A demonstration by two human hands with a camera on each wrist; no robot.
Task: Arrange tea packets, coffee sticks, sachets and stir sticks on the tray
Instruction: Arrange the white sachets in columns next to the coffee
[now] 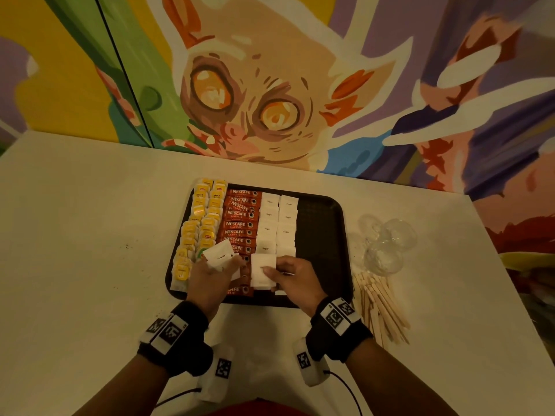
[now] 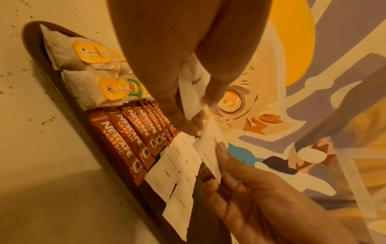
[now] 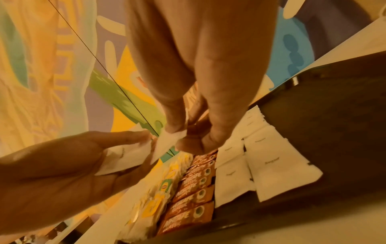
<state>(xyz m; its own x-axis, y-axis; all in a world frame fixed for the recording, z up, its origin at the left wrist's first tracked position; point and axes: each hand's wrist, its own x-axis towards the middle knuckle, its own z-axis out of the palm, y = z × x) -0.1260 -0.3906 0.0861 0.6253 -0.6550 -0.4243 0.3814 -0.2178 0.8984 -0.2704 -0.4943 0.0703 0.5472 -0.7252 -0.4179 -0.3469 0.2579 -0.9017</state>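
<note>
A dark tray [image 1: 327, 235] lies on the white table. It holds columns of yellow-tagged tea packets [image 1: 199, 223], red coffee sticks [image 1: 240, 225] and white sugar sachets [image 1: 277, 223]. Above the tray's near edge my left hand [image 1: 210, 274] holds a small stack of sugar sachets [image 1: 220, 256] [image 2: 193, 85]. My right hand [image 1: 292, 276] pinches one white sachet [image 1: 263, 273] [image 3: 167, 142] between thumb and fingers, beside the left hand. Wooden stir sticks [image 1: 380, 304] lie in a pile on the table right of the tray.
Clear plastic cups [image 1: 387, 244] lie on the table beyond the stir sticks. A painted mural wall [image 1: 270, 85] runs along the table's far edge. The right third of the tray is bare. Dark specks dot the table left of the tray.
</note>
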